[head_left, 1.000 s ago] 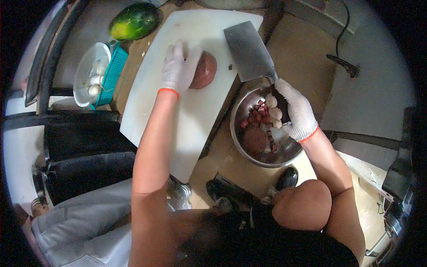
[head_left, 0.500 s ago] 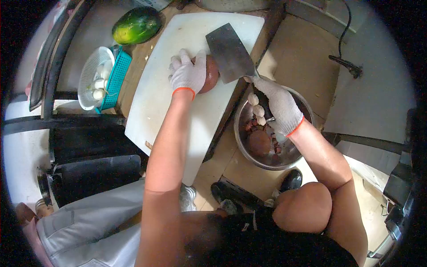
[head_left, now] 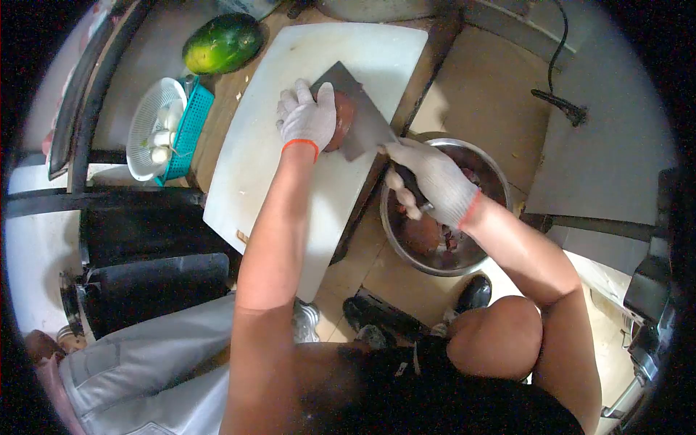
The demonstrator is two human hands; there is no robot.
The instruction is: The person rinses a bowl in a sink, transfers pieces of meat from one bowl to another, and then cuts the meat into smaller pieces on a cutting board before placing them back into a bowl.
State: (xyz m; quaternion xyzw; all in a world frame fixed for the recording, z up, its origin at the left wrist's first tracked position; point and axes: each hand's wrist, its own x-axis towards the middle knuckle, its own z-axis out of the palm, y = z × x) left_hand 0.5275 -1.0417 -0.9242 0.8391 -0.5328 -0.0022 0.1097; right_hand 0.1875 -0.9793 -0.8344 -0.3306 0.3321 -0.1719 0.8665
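Note:
My left hand (head_left: 309, 119), in a white knit glove with an orange cuff, holds a round reddish-brown lump of food (head_left: 342, 119) against the white cutting board (head_left: 268, 174). Part of the lump is hidden under the palm and fingers. My right hand (head_left: 435, 177), gloved likewise, is wrapped round the dark handle of a cleaver (head_left: 371, 125). Its broad blade lies right beside the lump, overlapping its right edge in this view. Below my right hand stands a steel bowl (head_left: 475, 267) with another round reddish lump (head_left: 423, 235) and small dark-red pieces inside.
A green melon-like fruit (head_left: 223, 43) lies beyond the board's left corner. Left of the board, a white colander (head_left: 138, 134) with white vegetables leans by a teal basket (head_left: 190, 130). Another person's grey trousers (head_left: 152, 362) show at lower left. A black cable with a plug (head_left: 562, 105) hangs at right.
My right hand has brought the cleaver left and down, from beyond the lump to its right edge. My left hand stays on the lump.

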